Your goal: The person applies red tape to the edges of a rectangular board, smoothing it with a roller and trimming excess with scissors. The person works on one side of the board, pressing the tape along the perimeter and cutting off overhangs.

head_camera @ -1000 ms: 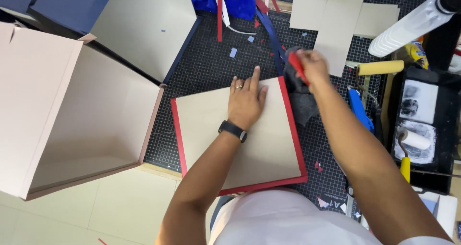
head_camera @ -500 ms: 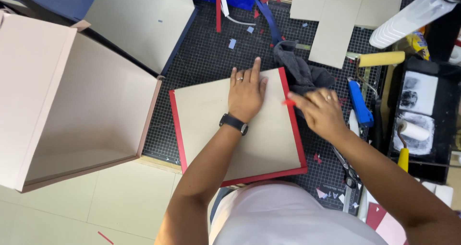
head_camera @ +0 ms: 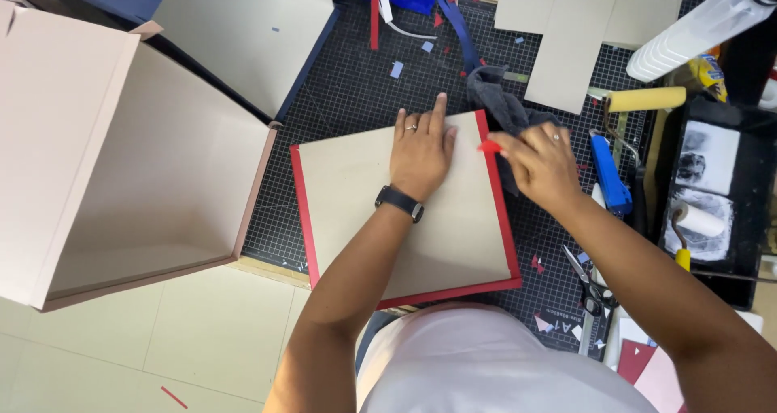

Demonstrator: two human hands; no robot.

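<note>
L hand flat, fingers together, pinning stiff grey board; R hand pinches thin red strip, light, floppy — grip its edge.

From my remote feed, I see the person's two bare arms reaching out from a pale, whitish short-sleeved top that fills the lower edge of the view. The left hand has a thin silver-toned ring on one finger, and a dark wristband with a black rectangular face circles that wrist. The right hand also wears a slim ring. Both forearms are uncovered, with no gloves.
</note>
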